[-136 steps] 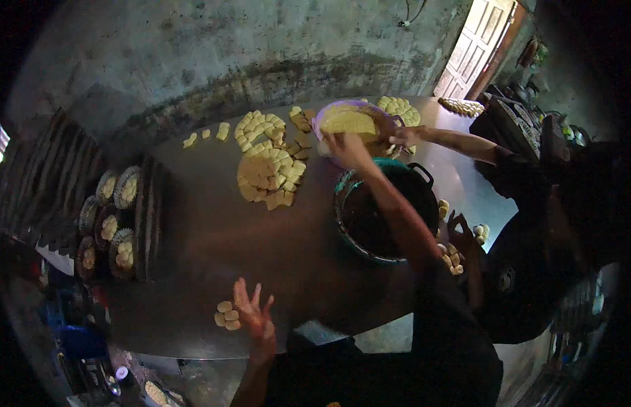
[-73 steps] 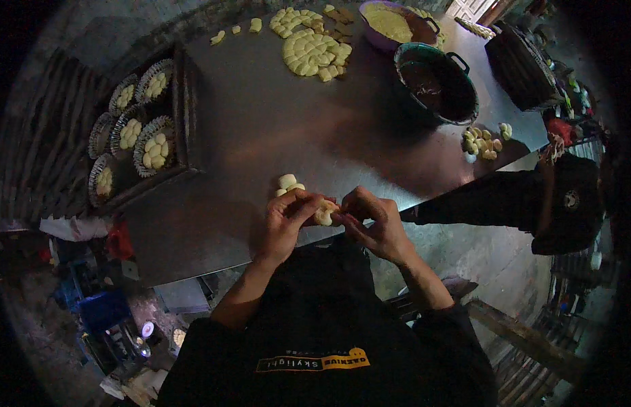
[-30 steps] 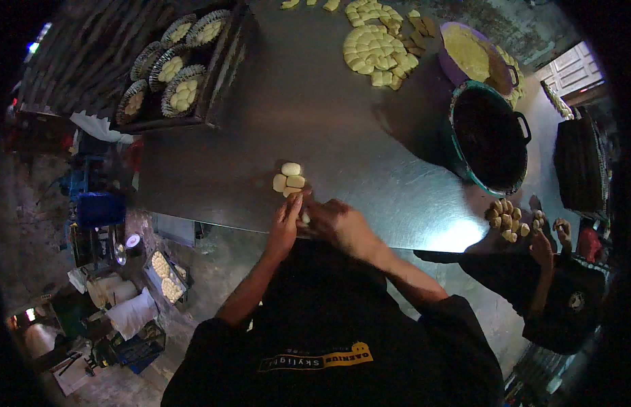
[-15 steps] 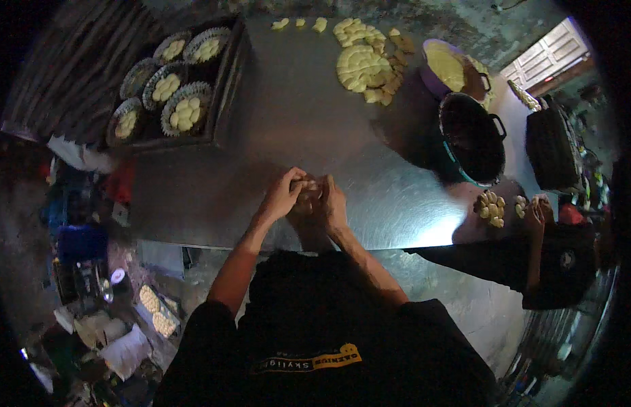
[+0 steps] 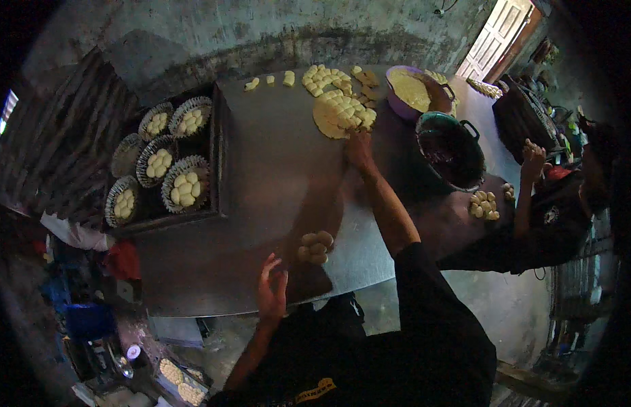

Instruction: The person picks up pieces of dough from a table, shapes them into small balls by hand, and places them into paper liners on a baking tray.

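Observation:
My right hand point(image 5: 359, 150) reaches far across the metal table point(image 5: 261, 169) to a flat round of cut dough pieces point(image 5: 349, 112). It touches the near edge of that dough; its fingertips are hidden. My left hand point(image 5: 271, 292) hovers near the table's front edge, open, holding nothing, with its fingers apart. Just to its right, a small cluster of dough balls point(image 5: 315, 247) rests on the table in shadow. Behind the round lie more cut dough pieces point(image 5: 322, 78), and a few loose lumps point(image 5: 288, 79) sit to their left.
A dark tray point(image 5: 220, 163) at left holds fluted paper cups point(image 5: 186, 183), most with dough balls. At right stand a purple basin point(image 5: 400, 105) of pale dough and a dark green basin point(image 5: 451, 152). A co-worker's hand point(image 5: 532, 159) is raised beyond more dough balls point(image 5: 484, 205).
My hands, earlier together over the near table, have parted. The right has gone forward to the cut dough; the left has drawn back, leaving the dough balls on the table. The view has tilted up.

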The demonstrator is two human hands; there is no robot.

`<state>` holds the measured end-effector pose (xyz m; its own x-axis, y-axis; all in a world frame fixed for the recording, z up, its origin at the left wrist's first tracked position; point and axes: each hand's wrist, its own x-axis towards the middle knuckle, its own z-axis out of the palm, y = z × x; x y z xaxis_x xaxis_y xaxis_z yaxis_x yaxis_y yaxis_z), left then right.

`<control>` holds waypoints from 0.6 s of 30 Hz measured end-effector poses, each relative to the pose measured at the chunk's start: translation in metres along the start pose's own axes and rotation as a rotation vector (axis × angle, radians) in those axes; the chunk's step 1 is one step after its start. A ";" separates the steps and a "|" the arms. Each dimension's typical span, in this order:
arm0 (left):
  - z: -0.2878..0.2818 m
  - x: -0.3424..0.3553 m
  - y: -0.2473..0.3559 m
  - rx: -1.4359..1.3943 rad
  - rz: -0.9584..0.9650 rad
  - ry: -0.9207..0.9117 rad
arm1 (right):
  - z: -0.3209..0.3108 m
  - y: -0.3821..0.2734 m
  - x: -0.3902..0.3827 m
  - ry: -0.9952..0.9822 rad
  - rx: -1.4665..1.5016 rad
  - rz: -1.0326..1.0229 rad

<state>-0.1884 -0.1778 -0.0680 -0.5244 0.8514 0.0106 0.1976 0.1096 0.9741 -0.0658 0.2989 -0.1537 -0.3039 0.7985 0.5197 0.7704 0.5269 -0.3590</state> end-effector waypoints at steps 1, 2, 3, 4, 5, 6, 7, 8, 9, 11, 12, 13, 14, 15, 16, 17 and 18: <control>-0.002 -0.004 0.006 -0.032 -0.036 0.011 | 0.010 0.010 0.007 -0.104 -0.052 0.016; -0.002 -0.008 0.014 -0.079 -0.069 -0.002 | 0.018 0.041 0.011 -0.095 -0.088 0.003; -0.002 -0.010 0.016 -0.133 -0.104 -0.027 | 0.022 0.082 0.009 -0.086 -0.138 -0.006; -0.006 -0.014 0.012 -0.142 -0.108 -0.015 | 0.029 0.080 0.005 -0.097 -0.115 -0.001; -0.010 -0.018 0.006 -0.144 -0.108 0.014 | 0.030 0.059 0.006 -0.107 -0.077 -0.006; -0.013 -0.022 0.000 -0.149 -0.107 0.035 | 0.023 0.046 -0.001 -0.115 -0.014 0.034; -0.014 -0.025 -0.003 -0.149 -0.113 0.042 | 0.013 0.026 -0.008 -0.124 0.049 0.068; -0.012 -0.024 -0.006 -0.161 -0.111 0.027 | 0.001 0.024 -0.022 -0.164 0.184 0.085; -0.008 -0.023 -0.008 -0.175 -0.110 0.013 | -0.014 0.026 -0.040 -0.206 0.317 0.101; 0.010 -0.014 -0.013 -0.251 -0.096 -0.036 | -0.040 0.052 -0.084 -0.245 0.381 0.091; 0.020 -0.008 -0.014 -0.287 -0.090 -0.073 | -0.046 0.069 -0.114 -0.249 0.322 0.065; 0.026 -0.003 -0.013 -0.353 -0.142 -0.096 | -0.061 0.038 -0.139 -0.201 0.552 0.087; 0.035 0.003 -0.010 -0.426 -0.194 -0.126 | -0.095 0.002 -0.153 -0.238 0.616 0.075; 0.047 0.010 -0.005 -0.505 -0.245 -0.174 | -0.139 -0.032 -0.166 -0.266 0.664 0.069; 0.061 0.018 0.010 -0.527 -0.317 -0.244 | -0.172 -0.045 -0.176 -0.367 0.540 0.037; 0.079 0.027 0.020 -0.665 -0.450 -0.296 | -0.189 -0.055 -0.199 -0.385 0.627 0.137; 0.095 0.032 0.028 -0.791 -0.602 -0.337 | -0.210 -0.066 -0.209 -0.477 0.564 0.125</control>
<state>-0.1208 -0.0992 -0.0619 -0.0746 0.8797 -0.4696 -0.6807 0.2992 0.6686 0.0644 0.0362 -0.0761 -0.5421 0.8340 0.1025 0.4501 0.3912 -0.8027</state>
